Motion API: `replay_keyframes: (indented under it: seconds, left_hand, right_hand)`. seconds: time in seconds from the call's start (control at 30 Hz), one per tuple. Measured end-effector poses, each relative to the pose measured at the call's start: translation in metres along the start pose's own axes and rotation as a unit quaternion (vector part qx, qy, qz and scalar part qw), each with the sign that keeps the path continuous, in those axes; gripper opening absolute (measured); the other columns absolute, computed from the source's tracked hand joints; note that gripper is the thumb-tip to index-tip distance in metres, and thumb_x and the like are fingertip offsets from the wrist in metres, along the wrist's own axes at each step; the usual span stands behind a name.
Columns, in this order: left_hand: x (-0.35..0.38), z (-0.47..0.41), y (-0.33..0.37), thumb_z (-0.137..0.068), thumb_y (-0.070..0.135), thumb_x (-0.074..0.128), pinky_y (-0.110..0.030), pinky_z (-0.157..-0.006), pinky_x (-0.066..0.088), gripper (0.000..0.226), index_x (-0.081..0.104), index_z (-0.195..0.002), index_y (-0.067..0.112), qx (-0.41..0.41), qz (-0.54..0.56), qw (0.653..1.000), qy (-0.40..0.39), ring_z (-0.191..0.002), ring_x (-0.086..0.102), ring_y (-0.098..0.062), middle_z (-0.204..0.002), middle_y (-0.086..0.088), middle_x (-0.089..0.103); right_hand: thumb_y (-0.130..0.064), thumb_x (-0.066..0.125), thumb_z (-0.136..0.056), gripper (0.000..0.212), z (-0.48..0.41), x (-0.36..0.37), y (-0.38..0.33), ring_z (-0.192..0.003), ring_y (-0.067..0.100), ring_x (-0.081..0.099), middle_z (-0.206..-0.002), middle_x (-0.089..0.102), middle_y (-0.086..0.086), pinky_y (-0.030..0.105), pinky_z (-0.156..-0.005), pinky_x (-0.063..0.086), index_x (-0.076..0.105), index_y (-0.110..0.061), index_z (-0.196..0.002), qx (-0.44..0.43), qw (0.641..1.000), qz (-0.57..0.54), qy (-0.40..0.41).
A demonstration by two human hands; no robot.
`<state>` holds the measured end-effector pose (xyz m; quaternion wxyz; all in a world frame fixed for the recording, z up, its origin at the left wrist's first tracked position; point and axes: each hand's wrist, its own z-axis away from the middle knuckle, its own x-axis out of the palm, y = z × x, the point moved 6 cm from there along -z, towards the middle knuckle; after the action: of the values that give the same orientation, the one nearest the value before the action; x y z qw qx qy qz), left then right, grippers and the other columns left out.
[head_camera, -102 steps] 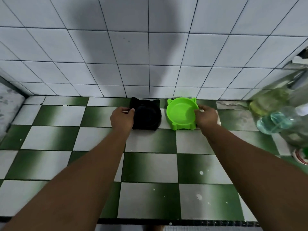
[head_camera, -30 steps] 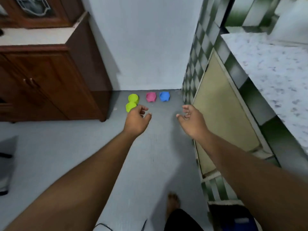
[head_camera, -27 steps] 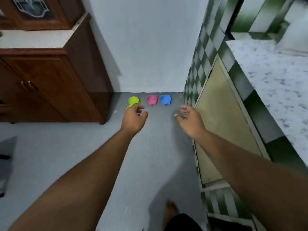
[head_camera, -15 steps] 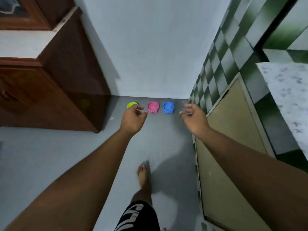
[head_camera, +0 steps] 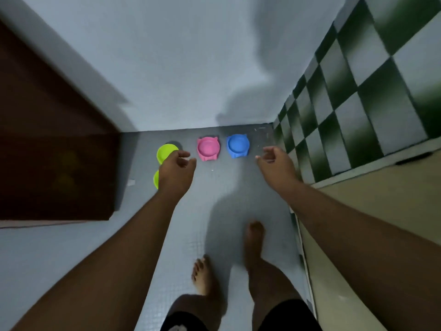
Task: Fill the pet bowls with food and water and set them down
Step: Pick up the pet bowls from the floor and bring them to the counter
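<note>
Several cat-shaped pet bowls stand on the grey floor by the back wall: a lime green bowl (head_camera: 165,151), a second lime green bowl (head_camera: 156,179) mostly hidden behind my left hand, a pink bowl (head_camera: 208,148) and a blue bowl (head_camera: 238,145). My left hand (head_camera: 176,172) hovers over the green bowls, fingers loosely curled, holding nothing. My right hand (head_camera: 276,164) is open to the right of the blue bowl, apart from it. I cannot tell what the bowls contain.
A dark wooden cabinet (head_camera: 57,149) stands to the left. The green and white tiled counter side (head_camera: 353,111) with a beige door panel (head_camera: 372,225) runs along the right. My bare feet (head_camera: 255,237) are on the grey floor (head_camera: 210,199).
I left the black and green bowls on the tiled counter, turned and walked toward the bowls on the floor. Both empty hands are now closer to them, and the view looks more steeply down.
</note>
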<state>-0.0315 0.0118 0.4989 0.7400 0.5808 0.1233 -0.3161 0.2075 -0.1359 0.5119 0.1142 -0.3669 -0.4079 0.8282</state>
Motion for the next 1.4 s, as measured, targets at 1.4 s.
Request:
replay_keyframes:
  seconds: [1.4]
  left_hand:
    - [0.320,-0.350,-0.301,-0.087,0.023,0.064,-0.043,-0.080,0.056,0.028,0.057,-0.112,0.012,-0.096,0.016,0.991,0.096,-0.090,0.065,-0.032,-0.097,-0.009,0.066]
  right_hand:
    - [-0.012,0.061,-0.088,0.039,-0.445,0.230,0.305,-0.092,0.026,0.064,-0.109,0.063,0.008,0.039,-0.078,0.057,0.049,-0.017,-0.125,0.062,0.995,0.015,0.076]
